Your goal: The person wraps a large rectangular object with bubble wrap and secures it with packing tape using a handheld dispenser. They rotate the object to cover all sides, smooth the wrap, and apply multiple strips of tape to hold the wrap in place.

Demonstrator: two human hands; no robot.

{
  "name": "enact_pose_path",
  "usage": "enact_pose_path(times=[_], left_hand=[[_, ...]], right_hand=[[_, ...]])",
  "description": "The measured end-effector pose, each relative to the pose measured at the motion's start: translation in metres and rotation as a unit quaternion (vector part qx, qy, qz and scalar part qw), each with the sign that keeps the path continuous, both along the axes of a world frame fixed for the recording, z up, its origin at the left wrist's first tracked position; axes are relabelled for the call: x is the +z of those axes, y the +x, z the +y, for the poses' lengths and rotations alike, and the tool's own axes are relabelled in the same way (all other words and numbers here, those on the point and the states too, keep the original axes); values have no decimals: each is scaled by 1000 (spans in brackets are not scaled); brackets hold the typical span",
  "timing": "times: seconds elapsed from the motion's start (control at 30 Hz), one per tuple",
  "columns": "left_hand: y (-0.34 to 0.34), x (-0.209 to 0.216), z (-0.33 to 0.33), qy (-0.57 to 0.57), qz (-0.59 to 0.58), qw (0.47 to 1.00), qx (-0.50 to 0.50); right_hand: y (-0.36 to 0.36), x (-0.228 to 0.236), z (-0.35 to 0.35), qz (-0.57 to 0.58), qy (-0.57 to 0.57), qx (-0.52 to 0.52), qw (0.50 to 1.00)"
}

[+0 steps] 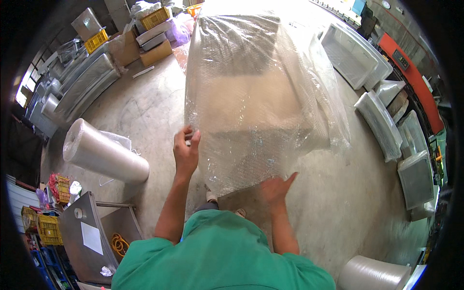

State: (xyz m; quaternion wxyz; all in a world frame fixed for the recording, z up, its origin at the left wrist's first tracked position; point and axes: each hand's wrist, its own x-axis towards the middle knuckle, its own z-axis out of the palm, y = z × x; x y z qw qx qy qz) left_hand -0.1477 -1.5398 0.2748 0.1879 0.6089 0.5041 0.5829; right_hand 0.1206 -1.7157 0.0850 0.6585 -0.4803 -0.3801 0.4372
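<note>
A large sheet of clear bubble wrap (pixel 241 159) drapes over a long, tan, box-like piece (pixel 256 101) in front of me, and its near end hangs down toward my feet. My left hand (pixel 185 152) is at the left edge of the wrap, with fingers curled and thumb raised. Something small and pale shows between thumb and fingers, too small to name. At the near lower edge of the wrap, my right hand (pixel 276 189) has its thumb stretched out to the right. Its other fingers lie against the film and are partly blurred.
A big bubble wrap roll (pixel 108 152) leans at left; another wrap roll (pixel 372 273) lies at lower right. A metal cabinet (pixel 87 232) stands at lower left. Wrapped panels (pixel 379 125) line the right side. Cartons (pixel 157 52) and yellow crates (pixel 154 19) pile up at the back left.
</note>
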Motion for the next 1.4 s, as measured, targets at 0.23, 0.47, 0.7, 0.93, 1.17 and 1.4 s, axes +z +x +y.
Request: enact_pose_path(times=[0.23,0.47,0.7,0.93,1.17,1.4], left_hand=[[13,48,44,-200,57,969,-133],[-15,28,36,-154,-68,985,-31],[-33,1,14,-205,74,975,-31],[-54,-78,21,-244,-134,958,-65],[-14,-87,-8,-236,-261,918,-181],[-36,-158,26,-71,13,997,-20]], right_hand=[[63,76,45,444,112,-33,888],[-1,82,34,264,12,-152,952],[-38,7,32,324,-59,-123,936],[45,34,32,489,-47,-150,858],[169,-6,34,357,-42,-320,877],[119,27,78,314,-175,-512,780]])
